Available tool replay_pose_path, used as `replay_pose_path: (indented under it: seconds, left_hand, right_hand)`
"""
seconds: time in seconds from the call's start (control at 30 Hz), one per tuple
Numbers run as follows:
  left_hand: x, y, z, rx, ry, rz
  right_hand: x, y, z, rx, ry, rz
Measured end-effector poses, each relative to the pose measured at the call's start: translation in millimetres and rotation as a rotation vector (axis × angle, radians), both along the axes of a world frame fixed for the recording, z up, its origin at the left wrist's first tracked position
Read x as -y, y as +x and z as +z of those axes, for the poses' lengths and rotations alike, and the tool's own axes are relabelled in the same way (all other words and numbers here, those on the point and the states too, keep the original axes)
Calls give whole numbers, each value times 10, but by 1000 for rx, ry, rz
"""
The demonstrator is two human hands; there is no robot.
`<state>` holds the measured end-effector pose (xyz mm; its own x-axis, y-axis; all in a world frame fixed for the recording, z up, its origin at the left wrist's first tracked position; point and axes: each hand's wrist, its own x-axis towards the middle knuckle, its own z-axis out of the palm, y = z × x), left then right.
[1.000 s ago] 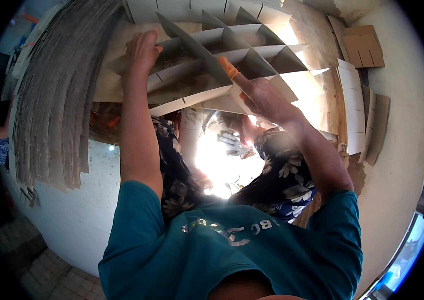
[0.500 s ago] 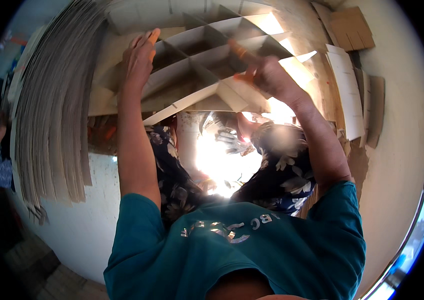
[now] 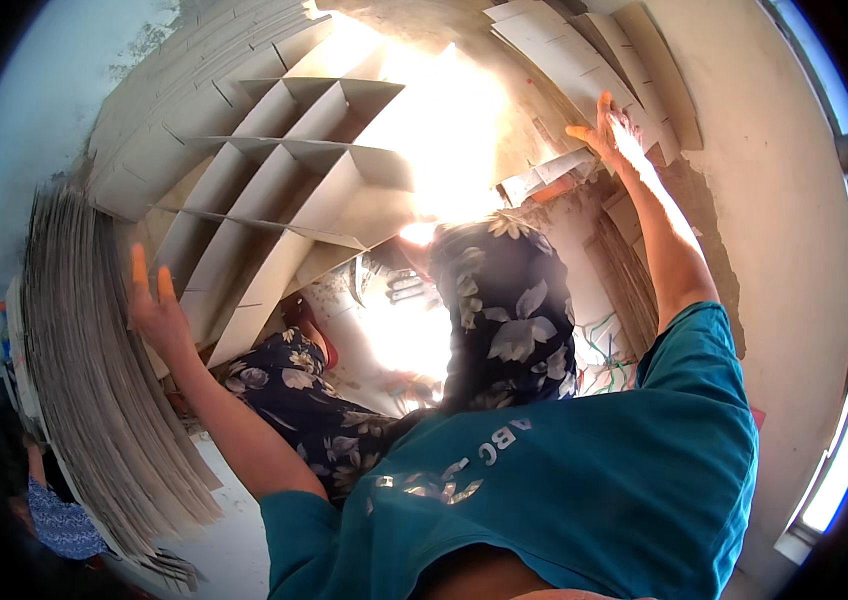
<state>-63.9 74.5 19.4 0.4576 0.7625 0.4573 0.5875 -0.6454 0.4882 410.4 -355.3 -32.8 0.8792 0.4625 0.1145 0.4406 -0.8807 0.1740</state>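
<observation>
One thick stack of grey-brown cardboard sheets [image 3: 94,370] far left, edges showing, seemingly unworked. Beyond, bank of pale slotted strips [image 3: 184,105], not yet joined. Close by, left hand [image 3: 158,316] just beside near left side of the grid, orange-covered fingers raised and wide apart, nothing gripped; contact impossible to tell. Between both hands, cardboard divider grid [image 3: 277,185]: several strips crossed and interlocked into open cells, judged mostly or wholly assembled; full seating of every slot impossible to confirm, right corner lost in glare. Well apart at right, right hand [image 3: 624,142] over loose white slotted strips [image 3: 566,58], fingers spread, nothing visibly held, touch unclear; those likewise unjoined.
</observation>
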Motion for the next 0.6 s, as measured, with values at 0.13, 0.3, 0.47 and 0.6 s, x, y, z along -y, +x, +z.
replay_pose_path:
  seconds: [0.13,0.3,0.47,0.6]
  left_hand:
    - [426,-158,43,-6,-4,78]
    - [735,-408,-147,55,-131,192]
    - [852,-455,-152,104,-137,247]
    - [853,-468,-171,93,-179,253]
  right_hand:
    - [144,258,-31,-203,-50,46]
    - [483,699,-74,3,294,509]
    - [291,779,40,395,77,274]
    - [-15,586,107,301,151,367]
